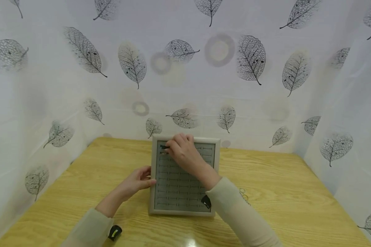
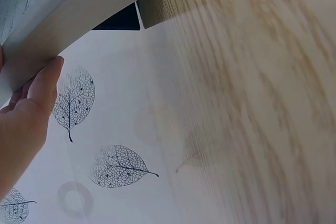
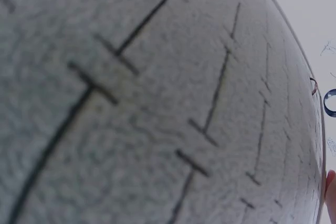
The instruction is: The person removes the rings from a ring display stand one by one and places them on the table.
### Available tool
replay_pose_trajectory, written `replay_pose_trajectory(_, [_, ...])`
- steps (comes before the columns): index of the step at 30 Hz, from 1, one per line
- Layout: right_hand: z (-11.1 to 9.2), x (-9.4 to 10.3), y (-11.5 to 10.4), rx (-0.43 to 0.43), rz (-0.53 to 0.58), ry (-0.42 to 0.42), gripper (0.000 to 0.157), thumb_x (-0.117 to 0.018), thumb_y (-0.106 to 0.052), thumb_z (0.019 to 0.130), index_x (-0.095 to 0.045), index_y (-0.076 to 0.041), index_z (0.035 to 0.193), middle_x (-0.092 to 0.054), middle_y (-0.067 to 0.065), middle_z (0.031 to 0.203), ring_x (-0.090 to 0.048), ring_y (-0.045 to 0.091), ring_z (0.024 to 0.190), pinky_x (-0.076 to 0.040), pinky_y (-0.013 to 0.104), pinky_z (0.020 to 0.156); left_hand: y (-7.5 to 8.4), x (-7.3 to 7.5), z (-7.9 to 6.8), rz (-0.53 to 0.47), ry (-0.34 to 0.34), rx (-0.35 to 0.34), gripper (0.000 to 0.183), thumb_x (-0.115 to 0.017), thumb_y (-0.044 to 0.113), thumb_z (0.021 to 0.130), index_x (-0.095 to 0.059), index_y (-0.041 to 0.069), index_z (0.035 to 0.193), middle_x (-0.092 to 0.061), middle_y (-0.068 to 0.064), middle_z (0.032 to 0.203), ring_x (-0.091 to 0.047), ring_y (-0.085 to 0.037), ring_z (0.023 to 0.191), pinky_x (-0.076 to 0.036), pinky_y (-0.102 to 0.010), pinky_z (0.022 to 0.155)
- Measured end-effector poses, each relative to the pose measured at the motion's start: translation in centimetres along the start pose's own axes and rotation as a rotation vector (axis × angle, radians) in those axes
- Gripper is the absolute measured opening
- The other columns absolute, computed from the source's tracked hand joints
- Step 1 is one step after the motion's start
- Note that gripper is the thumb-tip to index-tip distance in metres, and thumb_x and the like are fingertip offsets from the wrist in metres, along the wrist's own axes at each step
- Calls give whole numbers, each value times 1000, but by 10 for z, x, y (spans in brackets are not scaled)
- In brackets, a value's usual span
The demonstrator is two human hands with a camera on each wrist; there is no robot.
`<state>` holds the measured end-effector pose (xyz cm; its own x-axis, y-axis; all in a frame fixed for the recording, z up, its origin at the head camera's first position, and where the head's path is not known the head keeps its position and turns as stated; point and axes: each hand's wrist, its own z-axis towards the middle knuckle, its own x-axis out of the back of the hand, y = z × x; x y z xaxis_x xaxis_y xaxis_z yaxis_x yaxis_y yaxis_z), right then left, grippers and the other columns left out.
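Note:
A grey ring display board (image 1: 182, 192) in a pale frame leans upright on the table, rows of slits across its padded face. My left hand (image 1: 137, 181) grips its left edge, thumb on the front; in the left wrist view the fingers (image 2: 44, 85) reach along the frame's side. At the board's top left my right hand (image 1: 183, 152) pinches a dark ring (image 1: 164, 147), which shows as a dark blue loop (image 3: 330, 103) in the right wrist view. Just below it, a copper-coloured ring (image 3: 314, 86) sits in a slit. The exact contact of the right fingertips is hidden.
Several loose rings (image 1: 243, 195) lie on the wooden table (image 1: 266, 219) to the right of the board, partly behind the right sleeve. White leaf-patterned cloth (image 1: 185, 89) stands behind and at both sides. Black devices sit at both wrists.

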<state>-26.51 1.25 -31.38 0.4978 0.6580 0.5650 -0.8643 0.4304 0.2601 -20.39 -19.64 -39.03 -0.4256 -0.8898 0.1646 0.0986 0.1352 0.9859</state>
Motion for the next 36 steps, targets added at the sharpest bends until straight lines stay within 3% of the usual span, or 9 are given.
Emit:
replay_pose_trajectory(6, [-6, 7, 1, 16, 4, 1, 13, -66, -13, 79, -57, -7, 87, -49, 2, 82, -41, 18, 73, -29, 34, 63, -1, 0, 1, 0, 1, 5, 62, -56, 18, 88, -23, -7, 134, -38, -24, 130, -42, -33, 114, -41, -39, 89])
replay_pose_trajectory(15, [-25, 22, 2, 113, -81, 62, 22, -74, -12, 70, -55, -8, 81, -49, 1, 78, -44, 17, 67, -32, 32, 59, -5, -1, 1, 4, 16, 16, 63, -57, 18, 87, -24, -8, 134, -39, -24, 128, -41, -34, 115, -41, -39, 90])
replay_pose_trajectory(21, [-45, 34, 4, 120, -81, 64, 10, -60, -14, 85, -54, -8, 80, -47, 1, 75, -38, 17, 61, -27, 33, 56, -5, -1, 0, 3, 23, 9, 63, -58, 19, 87, -24, -8, 133, -41, -24, 127, -42, -34, 114, -41, -39, 89])
replay_pose_trajectory(27, [-65, 52, 7, 116, -66, 30, 10, -52, -11, 88, -55, -7, 79, -48, 2, 75, -39, 18, 61, -27, 33, 56, -5, -1, -1, 8, 26, 3, 62, -58, 19, 87, -26, -8, 133, -42, -24, 125, -43, -33, 113, -42, -38, 88])
replay_pose_trajectory(36, [-103, 76, 12, 110, -101, -15, 25, -44, -20, 94, -57, -7, 77, -48, 2, 73, -40, 18, 63, -29, 34, 58, -3, 0, 0, 36, 12, -25, 59, -56, 17, 88, -26, -11, 131, -43, -25, 122, -46, -33, 109, -43, -37, 87])
